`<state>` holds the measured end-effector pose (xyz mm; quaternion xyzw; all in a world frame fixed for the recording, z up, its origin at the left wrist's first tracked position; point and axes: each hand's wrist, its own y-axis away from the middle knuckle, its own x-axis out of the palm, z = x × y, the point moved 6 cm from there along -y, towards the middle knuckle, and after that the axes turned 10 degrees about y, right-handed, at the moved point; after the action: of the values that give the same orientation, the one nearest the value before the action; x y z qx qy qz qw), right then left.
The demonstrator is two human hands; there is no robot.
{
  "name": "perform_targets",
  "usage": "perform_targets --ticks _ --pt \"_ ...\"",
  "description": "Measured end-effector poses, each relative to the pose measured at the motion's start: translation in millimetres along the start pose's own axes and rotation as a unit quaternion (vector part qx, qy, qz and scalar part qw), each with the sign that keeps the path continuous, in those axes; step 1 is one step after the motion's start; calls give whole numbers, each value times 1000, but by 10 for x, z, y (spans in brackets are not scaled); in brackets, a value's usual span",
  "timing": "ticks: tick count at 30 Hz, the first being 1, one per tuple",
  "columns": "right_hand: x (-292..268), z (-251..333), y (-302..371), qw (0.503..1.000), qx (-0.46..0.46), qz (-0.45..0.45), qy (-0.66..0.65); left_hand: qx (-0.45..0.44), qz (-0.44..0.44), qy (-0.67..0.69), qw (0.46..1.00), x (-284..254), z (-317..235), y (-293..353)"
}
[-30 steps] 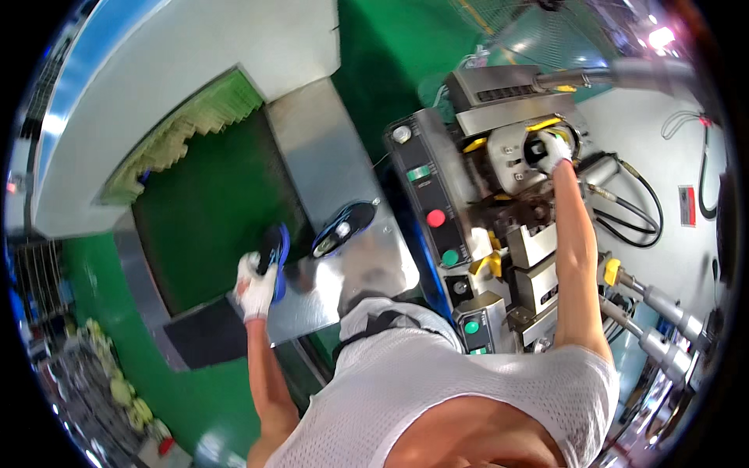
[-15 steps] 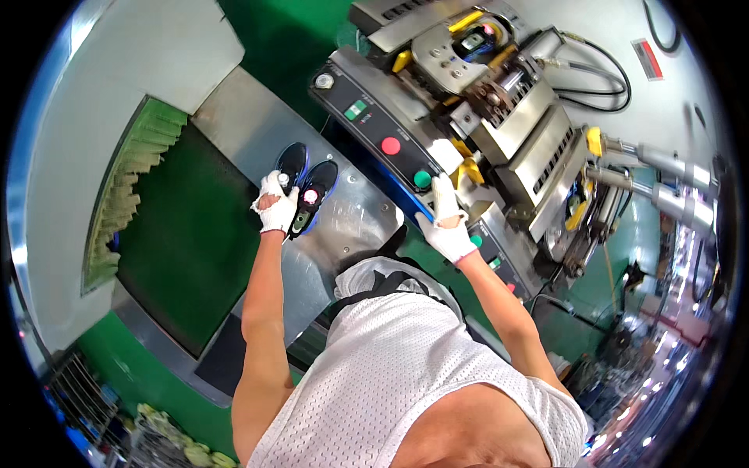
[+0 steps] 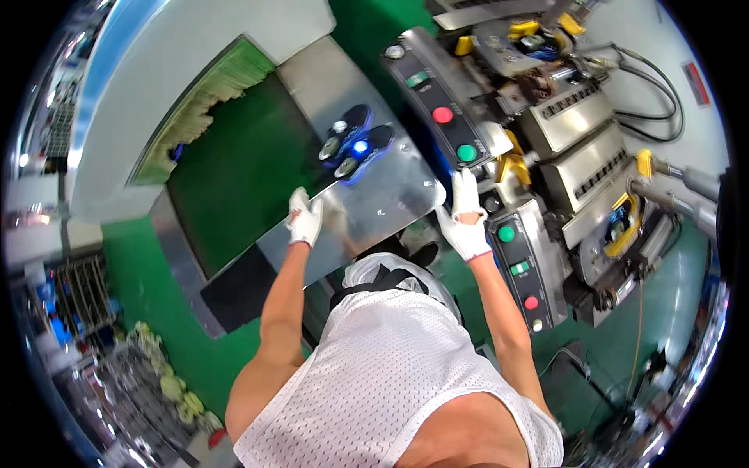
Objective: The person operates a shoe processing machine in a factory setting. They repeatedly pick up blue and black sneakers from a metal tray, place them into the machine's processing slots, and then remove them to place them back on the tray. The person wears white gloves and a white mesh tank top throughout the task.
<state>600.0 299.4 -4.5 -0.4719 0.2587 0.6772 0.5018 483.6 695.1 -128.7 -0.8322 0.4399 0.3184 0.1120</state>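
Note:
A pair of dark shoes with blue soles (image 3: pixel 378 140) lies on the bare metal table (image 3: pixel 374 210), with shiny round pieces in or on them. My left hand (image 3: pixel 304 220), in a white glove with bared fingertips, is nearer to me than the shoes and apart from them. It hovers over or rests at the border of table and green belt, its thumb spread and nothing in it. My right hand (image 3: pixel 466 222), gloved alike, reaches with stretched fingers to the machine's front, just below a green button (image 3: pixel 466 153). Whether its fingertips touch the panel I cannot tell.
A dark green conveyor belt (image 3: pixel 242 171) runs out of a pale housing (image 3: pixel 226 15) hung with a bristly fringe (image 3: pixel 195 117). On the right stands a steel machine (image 3: pixel 573 125) with clamps, hoses and two control panels (image 3: pixel 524 269). Wire racks (image 3: pixel 82 292) stand at the far left.
My left hand has come off the shoes and now lies apart from them, beside the belt. My right hand stays by the machine's panel. The whole view has shifted.

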Motion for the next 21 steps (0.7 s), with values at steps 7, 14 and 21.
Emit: perform_targets --ticks 7,14,21 --pt "617 -155 717 954 129 263 -61 -137 -2 -10 991 -143 899 1118" --pt "1068 -563 1196 921 255 287 -72 -167 -13 31 985 -308 991 149" --pt "916 -294 1665 834 343 412 131 -80 -80 -26 993 -1163 2050 -1571"
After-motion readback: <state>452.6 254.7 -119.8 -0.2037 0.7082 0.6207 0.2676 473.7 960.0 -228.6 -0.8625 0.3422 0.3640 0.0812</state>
